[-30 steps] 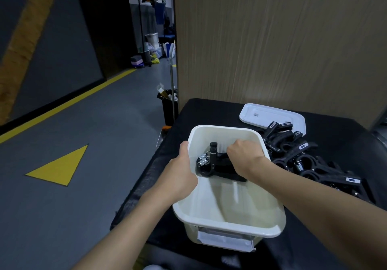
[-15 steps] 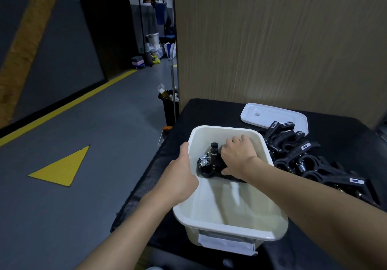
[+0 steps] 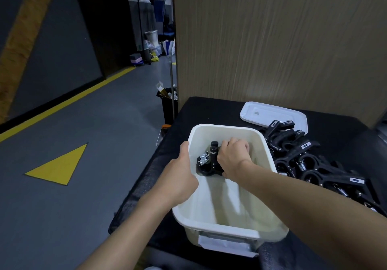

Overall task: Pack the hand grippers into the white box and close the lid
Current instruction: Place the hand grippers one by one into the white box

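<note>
The right hand (image 3: 232, 156) has slid a bit farther into the white box (image 3: 226, 225), and its fingers now curl down over one black hand gripper (image 3: 207, 165) at the far end inside. The left hand (image 3: 180, 177) still holds the box's left rim, thumb on the edge. One flat white lid (image 3: 270, 113) lies far right on the black cloth table (image 3: 209, 110). A pile of hand grippers (image 3: 314, 165) sits just right of the box, too tangled to count: black plastic with shiny wire springs. The grey floor (image 3: 104, 123) has one yellow triangle (image 3: 60, 165). A wood wall (image 3: 272, 50) stands behind.
</note>
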### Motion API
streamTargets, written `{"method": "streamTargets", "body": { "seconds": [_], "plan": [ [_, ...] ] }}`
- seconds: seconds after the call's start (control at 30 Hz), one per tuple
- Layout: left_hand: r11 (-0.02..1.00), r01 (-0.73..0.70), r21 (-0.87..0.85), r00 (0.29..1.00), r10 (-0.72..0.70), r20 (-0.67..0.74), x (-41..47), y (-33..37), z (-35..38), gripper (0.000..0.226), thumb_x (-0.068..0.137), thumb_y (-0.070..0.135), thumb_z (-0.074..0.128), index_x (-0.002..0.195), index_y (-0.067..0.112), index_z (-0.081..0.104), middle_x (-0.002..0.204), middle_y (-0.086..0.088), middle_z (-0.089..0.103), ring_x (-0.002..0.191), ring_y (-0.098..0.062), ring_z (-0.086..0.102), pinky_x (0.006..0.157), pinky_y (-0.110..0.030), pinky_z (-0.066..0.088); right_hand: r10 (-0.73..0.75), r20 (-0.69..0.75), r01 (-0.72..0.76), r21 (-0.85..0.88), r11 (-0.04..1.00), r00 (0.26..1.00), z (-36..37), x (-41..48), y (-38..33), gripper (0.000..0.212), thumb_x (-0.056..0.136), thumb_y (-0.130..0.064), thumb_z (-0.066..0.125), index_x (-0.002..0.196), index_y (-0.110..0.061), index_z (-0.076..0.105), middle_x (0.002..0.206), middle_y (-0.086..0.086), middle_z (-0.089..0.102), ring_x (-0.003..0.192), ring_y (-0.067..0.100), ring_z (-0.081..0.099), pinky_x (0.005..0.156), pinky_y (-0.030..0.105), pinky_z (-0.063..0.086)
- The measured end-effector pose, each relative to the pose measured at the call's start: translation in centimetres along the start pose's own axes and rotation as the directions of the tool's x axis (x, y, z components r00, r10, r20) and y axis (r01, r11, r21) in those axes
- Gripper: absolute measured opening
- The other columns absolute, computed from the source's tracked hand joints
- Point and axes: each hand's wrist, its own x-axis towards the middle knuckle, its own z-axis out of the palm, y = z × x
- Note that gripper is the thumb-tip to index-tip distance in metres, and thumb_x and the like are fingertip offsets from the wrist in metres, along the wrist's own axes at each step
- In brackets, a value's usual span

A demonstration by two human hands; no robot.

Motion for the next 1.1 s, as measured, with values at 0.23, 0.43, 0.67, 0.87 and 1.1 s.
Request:
{"method": "streamTargets", "body": {
  "seconds": [0.23,0.43,0.67,0.87,1.1],
  "plan": [
    [1.000,0.002,-0.011,1.000,-0.002,-0.004,0.0,-0.1,0.1,0.077,0.083,-0.001,0.043,0.145,0.035,0.015,0.072,0.000,0.049,0.057,-0.014,0.047,0.044,-0.023,0.030,0.027,0.022,-0.027,-0.033,0.999,0.999,0.1,0.4,-0.6,0.042,0.087,-0.039,0.054,0.113,-0.007,0.055,0.098,0.015,0.046,0.083,0.031,0.050,0.058,0.037,0.039],
    [1.000,0.004,-0.029,1.000,-0.004,-0.004,0.1,0.0,0.1,0.076,0.083,-0.002,0.044,0.144,0.035,0.016,0.076,0.001,0.052,0.059,-0.013,0.049,0.040,-0.017,0.029,0.007,-0.060,-0.007,0.006,1.000,0.998,1.3,0.6,0.3,0.048,0.088,-0.050,0.052,0.118,-0.014,0.056,0.105,0.009,0.051,0.088,0.026,0.050,0.069,0.038,0.033],
    [0.999,0.005,-0.032,1.000,-0.005,-0.003,0.3,-0.4,0.3,0.075,0.082,-0.002,0.043,0.140,0.037,0.018,0.081,-0.003,0.058,0.063,-0.017,0.055,0.044,-0.021,0.036,0.069,-0.094,-0.056,0.139,0.989,0.993,1.2,0.3,1.5,0.051,0.094,-0.056,0.045,0.126,-0.017,0.053,0.119,0.008,0.053,0.102,0.027,0.051,0.087,0.040,0.036],
    [1.000,0.001,-0.002,1.000,-0.001,-0.012,0.3,-0.2,0.4,0.073,0.083,-0.002,0.044,0.142,0.034,0.019,0.075,-0.004,0.053,0.056,-0.016,0.048,0.040,-0.019,0.031,0.077,-0.104,-0.056,0.190,0.980,0.992,-0.2,-1.4,2.3,0.033,0.091,-0.035,0.052,0.121,-0.022,0.055,0.120,0.006,0.053,0.105,0.025,0.049,0.091,0.039,0.032],
    [0.999,0.026,0.033,0.998,-0.025,-0.049,0.3,-0.3,0.6,0.066,0.083,0.003,0.047,0.135,0.036,0.025,0.079,-0.006,0.062,0.061,-0.022,0.058,0.049,-0.034,0.044,0.310,-0.332,-0.057,0.595,0.802,0.891,0.0,-6.7,5.4,0.019,0.087,-0.022,0.047,0.101,-0.015,0.058,0.105,0.007,0.060,0.100,0.031,0.053,0.082,0.040,0.034]
  ]
}}
